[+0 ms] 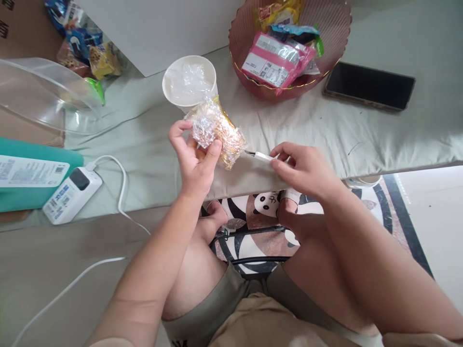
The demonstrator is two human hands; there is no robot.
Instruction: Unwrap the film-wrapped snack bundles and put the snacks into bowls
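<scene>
My left hand (195, 161) is closed on a bundle wrapped in crinkled clear plastic (220, 132), with yellow showing along its edge. The bundle sits just in front of a white paper cup (190, 82) that has crumpled clear plastic in its mouth. Between the thumb and fingers of my right hand (304, 166) is a slim tool with a white handle (263, 157). Its dark metal tip points left and meets the lower right end of the bundle; whether it pierces the wrap, I cannot tell. The tool's exact kind does not show.
Behind, a pink ribbed bowl (246, 86) holds several snack packets. To its right lies a black phone (371, 86). At the left are a clear plastic container (47, 96), a teal package (32, 168) and a white power bank (72, 195) with a trailing cable (123, 185).
</scene>
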